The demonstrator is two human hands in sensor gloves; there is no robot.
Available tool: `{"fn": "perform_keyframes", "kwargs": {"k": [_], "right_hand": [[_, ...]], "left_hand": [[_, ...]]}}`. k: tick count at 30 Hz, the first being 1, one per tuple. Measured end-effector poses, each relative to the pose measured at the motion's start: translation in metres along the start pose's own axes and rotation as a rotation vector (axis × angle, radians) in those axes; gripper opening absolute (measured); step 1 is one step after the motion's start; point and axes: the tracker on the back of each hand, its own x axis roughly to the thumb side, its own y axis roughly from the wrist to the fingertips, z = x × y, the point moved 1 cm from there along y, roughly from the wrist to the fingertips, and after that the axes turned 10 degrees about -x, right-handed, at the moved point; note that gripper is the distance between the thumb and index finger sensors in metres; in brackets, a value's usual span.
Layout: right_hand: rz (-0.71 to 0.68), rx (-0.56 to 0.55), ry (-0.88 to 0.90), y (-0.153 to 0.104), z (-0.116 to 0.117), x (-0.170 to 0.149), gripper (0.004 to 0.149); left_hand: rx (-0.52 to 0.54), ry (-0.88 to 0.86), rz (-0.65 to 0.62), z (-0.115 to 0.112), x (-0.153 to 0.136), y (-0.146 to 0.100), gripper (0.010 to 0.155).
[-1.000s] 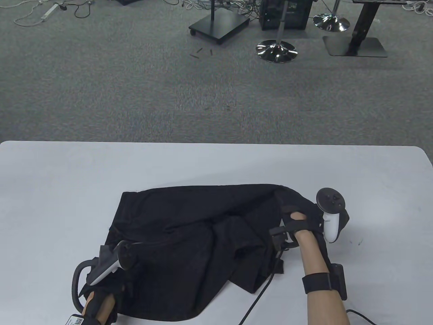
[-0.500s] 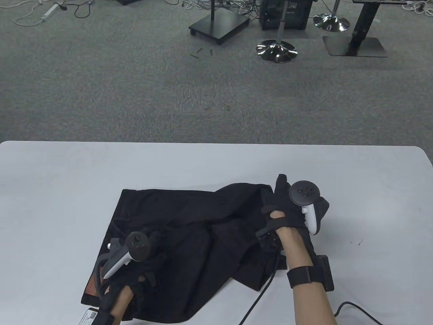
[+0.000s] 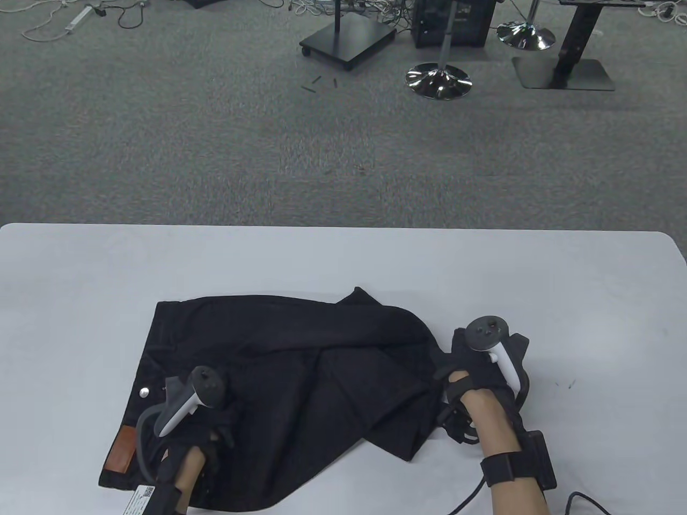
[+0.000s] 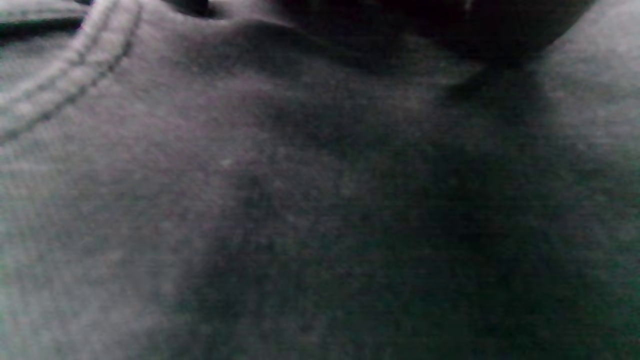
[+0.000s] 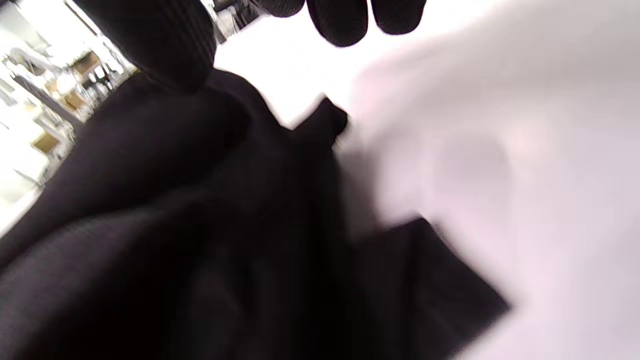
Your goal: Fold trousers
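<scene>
- lying crumpled on the white worktop [image 3: 80,300] toward 6 o'clock, black trousers [image 3: 300,370].
- left hand [image 3: 198,429] rests on them at 7 o'clock; finger state unclear.
- right hand [image 3: 483,370] at their 3 o'clock edge; grip unclear.

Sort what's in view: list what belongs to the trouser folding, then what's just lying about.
Belongs to the job:
black trousers, bunched on the table
left hand, resting on the trousers
right hand, at the trousers' right edge
white table

Just lying about:
chrome stool base on the carpet
black wheeled stand base
cables along the far floor
</scene>
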Motion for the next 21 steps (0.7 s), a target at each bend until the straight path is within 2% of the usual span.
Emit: {"fn": "perform_keyframes", "kwargs": {"k": [5,8,11,14,17,21], "right_hand": [[-0.047,-0.062,0.058,0.008,0.019,0.006,0.069],[-0.084,-0.089,-0.005,0.007,0.023,0.020,0.051],[-0.105,-0.144,-0.016,0.007,0.019,0.026,0.042],[-0.144,-0.197,0.026,0.003,0.009,0.030,0.039],[-0.232,-0.292,0.208,-0.010,-0.015,0.042,0.038],[-0.318,-0.212,0.485,-0.025,-0.051,0.061,0.038]], "left_hand": [[0.009,-0.078,0.055,0.005,-0.015,-0.001,0.080],[0.012,-0.056,0.064,0.004,-0.020,0.000,0.081],[0.017,-0.080,0.052,0.004,-0.023,0.000,0.080],[0.018,-0.070,0.054,0.004,-0.022,0.000,0.081],[0.017,-0.079,0.046,0.004,-0.023,-0.001,0.081],[0.021,-0.081,0.041,0.004,-0.024,-0.001,0.081]]}}
